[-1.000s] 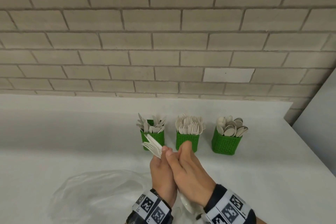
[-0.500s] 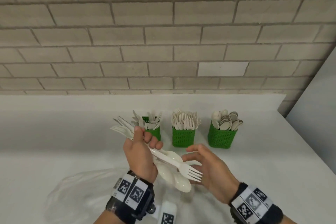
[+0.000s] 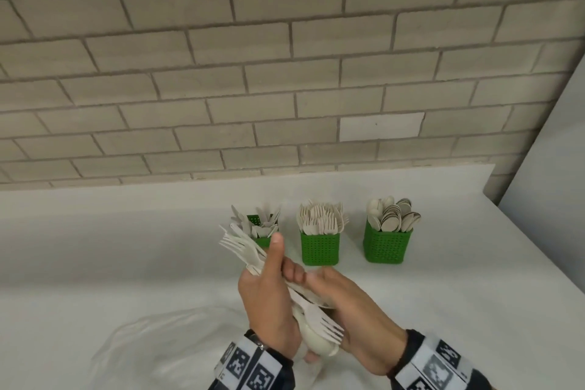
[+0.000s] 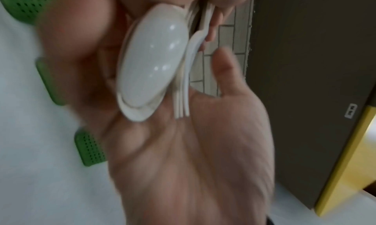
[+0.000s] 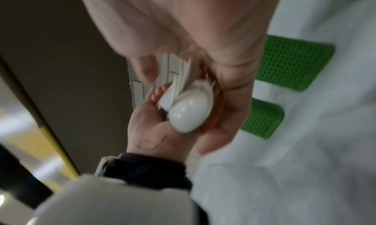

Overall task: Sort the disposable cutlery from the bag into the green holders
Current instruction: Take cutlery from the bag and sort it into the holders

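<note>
1. A white countertop (image 3: pixel 95 263) is seen below a grey brick-pattern wall (image 3: pixel 253 73).
2. A clear crumpled plastic bag (image 3: pixel 152 345) lies on the countertop, at the near left, beside the left wrist.
3. Three green perforated plastic holders are lined up in a row near the wall: the left holder (image 3: pixel 264 241) is filled with pale knives, the middle holder (image 3: pixel 320 248) with pale forks, the right holder (image 3: pixel 386 245) with pale spoons, all standing handles-down.
4. The left hand (image 3: pixel 269 301) is held above the countertop in front of the left holder; its fingers are curled round a bundle of white disposable cutlery (image 3: pixel 304 304).
5. The right hand (image 3: pixel 354 310) is cupped against the bundle from the right; whether its fingers actually clasp it cannot be told.
6. The bundle's long axis runs diagonally: fork tines (image 3: pixel 231 242) point up-left toward the left holder, while one fork head (image 3: pixel 329 324) and nested spoon bowls (image 4: pixel 150 64) point down toward the wrists.
7. In the blurred wrist views at least two spoon bowls are counted; the bundle's total cannot be counted.
</note>
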`<state>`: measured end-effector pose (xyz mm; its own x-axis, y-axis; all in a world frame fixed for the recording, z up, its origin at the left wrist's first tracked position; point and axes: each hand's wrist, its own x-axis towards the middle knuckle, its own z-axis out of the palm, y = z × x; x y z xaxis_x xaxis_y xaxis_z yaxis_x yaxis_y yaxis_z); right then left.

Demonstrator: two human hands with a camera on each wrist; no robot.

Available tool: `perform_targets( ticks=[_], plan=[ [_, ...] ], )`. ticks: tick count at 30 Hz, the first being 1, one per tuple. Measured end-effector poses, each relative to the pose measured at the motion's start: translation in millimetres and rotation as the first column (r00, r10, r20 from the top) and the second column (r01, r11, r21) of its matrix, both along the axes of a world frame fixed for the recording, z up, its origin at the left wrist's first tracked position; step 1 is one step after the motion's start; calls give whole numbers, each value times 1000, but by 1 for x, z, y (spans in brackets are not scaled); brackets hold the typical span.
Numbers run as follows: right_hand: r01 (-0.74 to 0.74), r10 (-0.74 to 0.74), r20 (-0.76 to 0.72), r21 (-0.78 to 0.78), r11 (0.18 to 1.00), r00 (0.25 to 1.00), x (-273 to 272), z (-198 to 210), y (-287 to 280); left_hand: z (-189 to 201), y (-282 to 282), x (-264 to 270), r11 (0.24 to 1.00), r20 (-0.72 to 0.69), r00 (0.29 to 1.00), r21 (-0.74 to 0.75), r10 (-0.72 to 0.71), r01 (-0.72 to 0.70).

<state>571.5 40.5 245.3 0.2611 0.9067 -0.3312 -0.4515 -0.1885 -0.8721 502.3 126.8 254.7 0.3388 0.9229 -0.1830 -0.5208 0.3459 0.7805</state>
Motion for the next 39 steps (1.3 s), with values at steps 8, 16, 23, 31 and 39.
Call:
perform_targets(
  ticks=[8,16,23,31,39],
  plan=[
    [-58,32,470,40,998,882,-14,-6,-6,-16,10,-17,980,28,981,-49,-194,195],
    [-16,-84,791,118,993,606,-12,-8,-19,5,14,-18,965,140,970,-150,-197,217],
    [14,-44,816,44,999,577,-6,-22,-34,8,35,-26,943,203,969,-271,-139,192],
    [-69,53,835,-19,997,548,11,-8,-48,2,44,-44,904,161,932,-238,-323,355],
    [-335,288,866,-151,930,408,58,38,-57,14,63,-65,772,-24,782,-179,-623,610]
  ],
)
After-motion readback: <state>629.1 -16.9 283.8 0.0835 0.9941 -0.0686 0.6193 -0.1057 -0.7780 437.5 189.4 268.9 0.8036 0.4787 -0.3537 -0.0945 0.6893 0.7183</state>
